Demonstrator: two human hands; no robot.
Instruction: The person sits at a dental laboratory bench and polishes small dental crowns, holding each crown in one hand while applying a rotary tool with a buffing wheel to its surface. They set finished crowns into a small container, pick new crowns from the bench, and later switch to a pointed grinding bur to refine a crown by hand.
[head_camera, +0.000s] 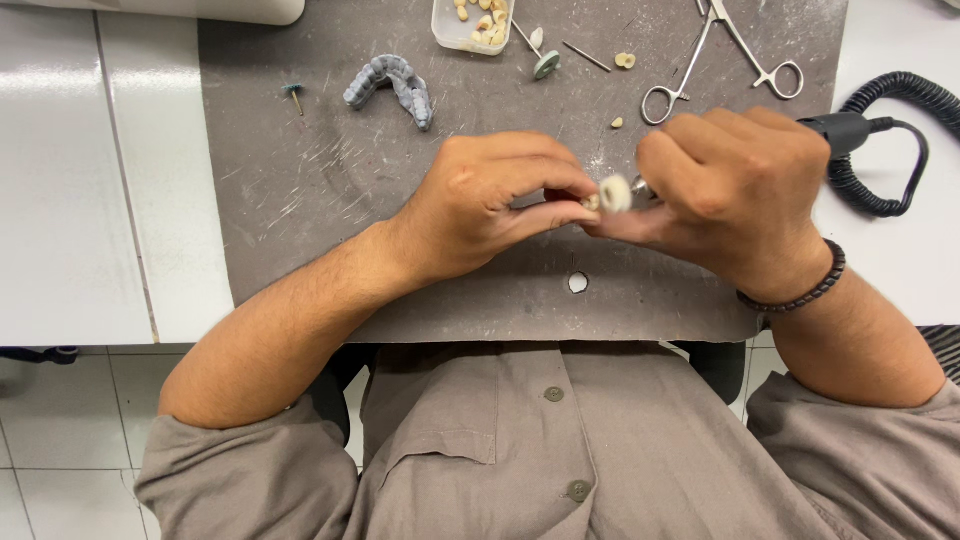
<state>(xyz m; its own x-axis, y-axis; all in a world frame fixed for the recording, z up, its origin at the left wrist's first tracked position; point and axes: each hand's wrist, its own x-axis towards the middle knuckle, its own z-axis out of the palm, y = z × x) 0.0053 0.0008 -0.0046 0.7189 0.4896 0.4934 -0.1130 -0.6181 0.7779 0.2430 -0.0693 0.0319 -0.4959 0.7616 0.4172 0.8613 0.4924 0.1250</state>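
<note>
My left hand (490, 205) pinches a tiny cream tooth-shaped piece (591, 202) between thumb and fingertips over the grey work mat (300, 190). My right hand (735, 190) grips a black rotary handpiece (840, 130), whose white polishing wheel (615, 193) touches the small piece. The handpiece's coiled black cable (890, 140) runs off to the right. Both hands meet at the mat's middle, close to my chest.
A grey dental arch model (392, 88) lies at the upper left of the mat, beside a small bur (294, 95). A clear box of cream teeth (475, 25), a mounted wheel (545, 65), loose teeth (625, 60) and metal forceps (720, 50) lie along the far edge.
</note>
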